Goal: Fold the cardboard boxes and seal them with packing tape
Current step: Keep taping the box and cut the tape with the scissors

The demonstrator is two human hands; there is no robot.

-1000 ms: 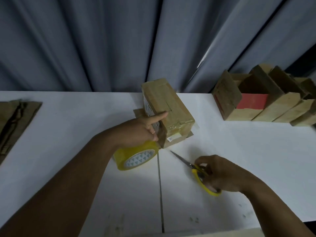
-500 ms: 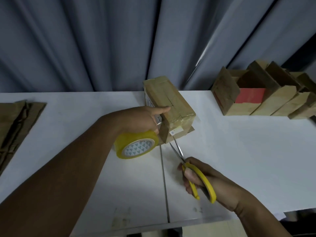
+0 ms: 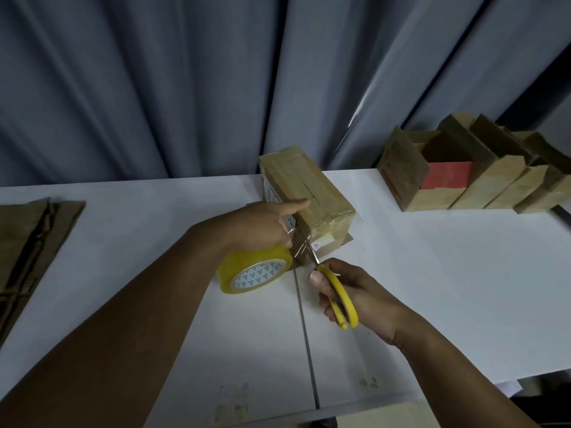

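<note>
So, our left hand grips one yellow tape roll, its index finger stretched onto the single taped cardboard box. Our right hand curls through one pair of scissors, blades just beyond its thumb at the tape strip. Four open boxes stand well right of our fingers.

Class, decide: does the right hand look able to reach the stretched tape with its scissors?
Likely yes: the right hand holds scissors at the stretched tape beside the box; nothing stands between.
</note>
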